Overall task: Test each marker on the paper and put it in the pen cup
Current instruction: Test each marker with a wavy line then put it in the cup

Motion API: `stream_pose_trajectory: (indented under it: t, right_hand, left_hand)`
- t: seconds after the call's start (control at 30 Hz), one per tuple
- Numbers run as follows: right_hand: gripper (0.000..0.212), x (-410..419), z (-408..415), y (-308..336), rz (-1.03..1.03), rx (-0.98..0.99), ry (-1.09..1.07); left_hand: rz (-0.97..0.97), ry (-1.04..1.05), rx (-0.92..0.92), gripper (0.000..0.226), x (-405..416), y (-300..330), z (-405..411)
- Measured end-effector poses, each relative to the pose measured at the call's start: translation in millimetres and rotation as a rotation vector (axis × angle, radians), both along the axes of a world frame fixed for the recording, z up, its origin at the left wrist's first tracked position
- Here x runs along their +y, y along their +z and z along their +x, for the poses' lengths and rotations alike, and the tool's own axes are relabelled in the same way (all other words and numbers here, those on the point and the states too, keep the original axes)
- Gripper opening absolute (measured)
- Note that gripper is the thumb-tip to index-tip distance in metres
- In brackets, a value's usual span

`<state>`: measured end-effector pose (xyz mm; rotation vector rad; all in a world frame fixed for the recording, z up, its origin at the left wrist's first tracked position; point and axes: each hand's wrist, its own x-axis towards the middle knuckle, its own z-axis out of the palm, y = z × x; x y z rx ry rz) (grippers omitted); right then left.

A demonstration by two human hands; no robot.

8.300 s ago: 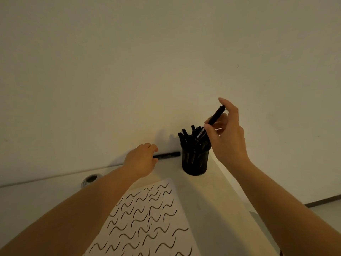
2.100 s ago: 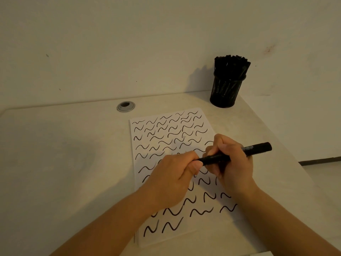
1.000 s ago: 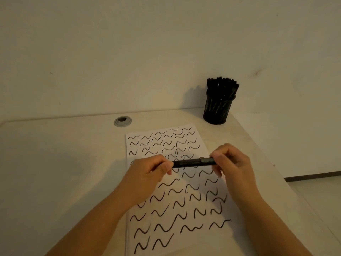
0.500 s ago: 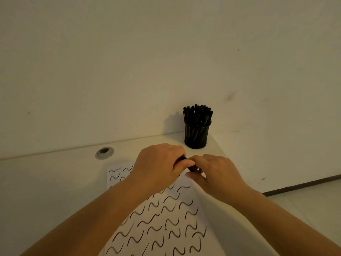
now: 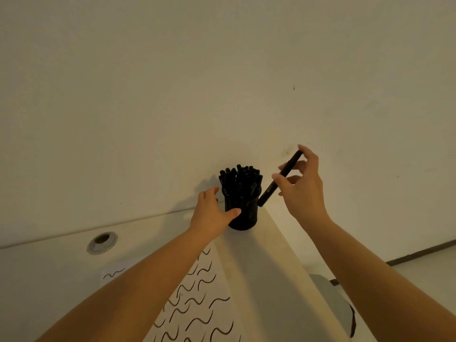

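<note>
Above desk (image 5: 271,255), marker (image 5: 280,178) tilted diagonally

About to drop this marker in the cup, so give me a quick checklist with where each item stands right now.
1. Marker gripped firmly: ok, right hand pinches it at mid-barrel.
2. Cup steadied: ok, left hand holds its side.
3. Marker over the opening: not ok, its lower end hangs beside the cup's right rim.
4. Room in the cup: cannot tell, it looks packed with markers.
5. Cap on: cannot tell, the marker is too dark.
6. Cup safely on the table: ok, though it stands near the corner.
</note>
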<state>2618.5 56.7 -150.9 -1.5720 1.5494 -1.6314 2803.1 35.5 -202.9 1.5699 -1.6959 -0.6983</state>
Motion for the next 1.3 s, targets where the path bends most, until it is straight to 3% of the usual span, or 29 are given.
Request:
stream_pose_trajectory:
  t: [0.1, 0.47, 0.67, 0.87, 1.03, 1.3]
  right_hand:
    - [0.074, -13.8, -1.2, -0.7, -0.036, -0.091, -0.059]
    - [0.056, -37.6, 13.0, -21.8, -0.023, -0.175, -0.026]
    - [0.048, -42.1, 12.0, -33.3, 0.001, -0.083, -0.024]
    - [0.041, -40.8, 9.1, -40.8, -0.029, 0.229, 0.05]
    - [0.03, -36.3, 12.8, -48.8, -0.061, 0.338, 0.102]
    - [0.038, -26.7, 7.3, -52.2, -0.01, 0.46, 0.106]
  left_hand:
    - [-0.04, 0.003, 0.097, 0.09, -6.7, -7.6, -8.8]
    - [-0.096, -0.007, 0.276, 0.091, -23.8, -11.0, -30.2]
    - [-0.145, -0.004, 0.301, 0.075, -22.5, -11.5, -32.9]
    - [-0.115, -0.005, 0.287, 0.077, -22.6, -10.7, -33.0]
    - [-0.107, -0.003, 0.281, 0.074, -21.5, -10.5, -31.8]
    - [-0.064, -0.023, 0.278, 0.067, -18.0, -1.5, -30.4]
